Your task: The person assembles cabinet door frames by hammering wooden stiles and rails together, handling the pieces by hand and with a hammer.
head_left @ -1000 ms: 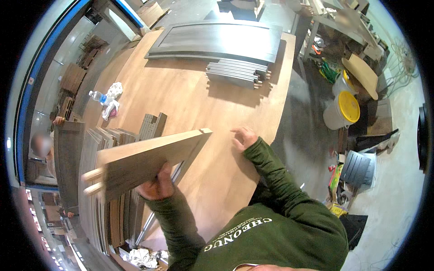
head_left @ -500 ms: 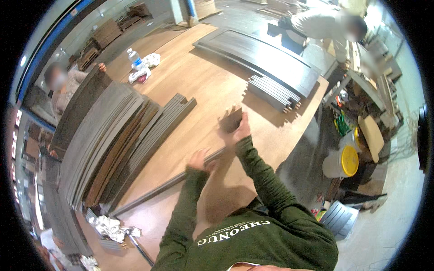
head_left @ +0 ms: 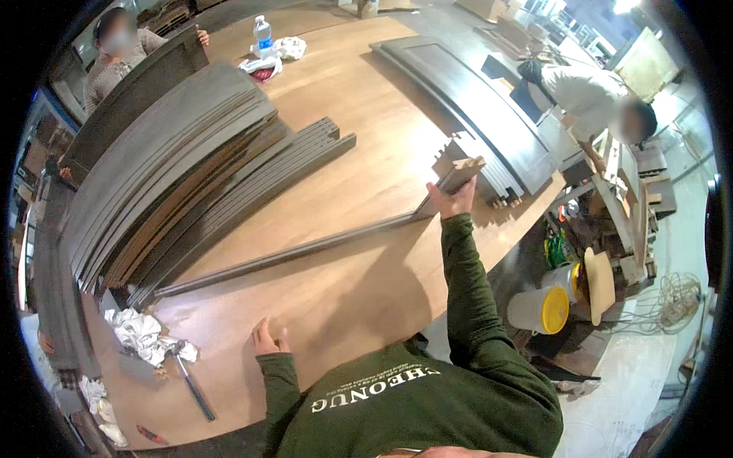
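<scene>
My right hand (head_left: 454, 200) grips a short grey wooden piece (head_left: 463, 174) with a pale bare-wood edge. It is at the right end of a long narrow grey wooden strip (head_left: 305, 248) lying slantwise across the table. Whether the two are joined is hidden by my fingers. Held low over the near side of the table, my left hand (head_left: 271, 337) is empty with its fingers apart. Just beyond my right hand is a stack of short grey slats (head_left: 492, 172) with pale dowels at their ends.
Grey panels (head_left: 191, 130) and long rails (head_left: 305, 164) are stacked at left. A framed panel (head_left: 473, 99) lies at far right. A hammer (head_left: 196, 385) and white rags (head_left: 141, 332) are near left, a bottle (head_left: 263, 38) at the back. Two people work nearby; buckets (head_left: 538, 309) stand at right.
My right hand has moved right and away with the short piece, and the strip's right end now meets it. My left hand has let go of the strip and drawn back toward the near left.
</scene>
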Available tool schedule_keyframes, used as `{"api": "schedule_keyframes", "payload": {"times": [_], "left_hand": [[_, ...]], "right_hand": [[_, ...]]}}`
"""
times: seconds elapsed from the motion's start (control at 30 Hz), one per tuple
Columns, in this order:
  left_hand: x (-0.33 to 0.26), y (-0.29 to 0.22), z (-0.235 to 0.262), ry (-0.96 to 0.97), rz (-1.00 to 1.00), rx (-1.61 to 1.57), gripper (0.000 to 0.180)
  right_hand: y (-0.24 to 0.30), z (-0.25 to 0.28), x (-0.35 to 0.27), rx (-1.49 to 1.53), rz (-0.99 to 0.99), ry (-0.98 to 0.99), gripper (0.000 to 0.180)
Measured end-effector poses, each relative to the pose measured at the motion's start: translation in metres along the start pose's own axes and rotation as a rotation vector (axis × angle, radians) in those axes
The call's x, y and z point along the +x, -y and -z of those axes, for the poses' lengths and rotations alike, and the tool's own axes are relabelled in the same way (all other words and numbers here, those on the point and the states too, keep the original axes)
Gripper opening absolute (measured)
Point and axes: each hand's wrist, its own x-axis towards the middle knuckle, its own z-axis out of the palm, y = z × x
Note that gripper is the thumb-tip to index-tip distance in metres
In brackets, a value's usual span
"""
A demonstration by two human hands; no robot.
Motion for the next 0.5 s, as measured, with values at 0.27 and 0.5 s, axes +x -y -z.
{"api": "schedule_keyframes", "payload": {"times": [0.27,0.5], "left_hand": [[-0.001,-0.005,-0.017,0.029,-0.096,0.155,0.039],[-0.005,0.000,-0.013,0.057,-0.038,0.153,0.040]], "right_hand": [[0.136,0.023,0.012,0.002,0.308,-0.003,0.085],[0.003,-0.030,0.001,-0.217,0.266,0.090,0.086]]}}
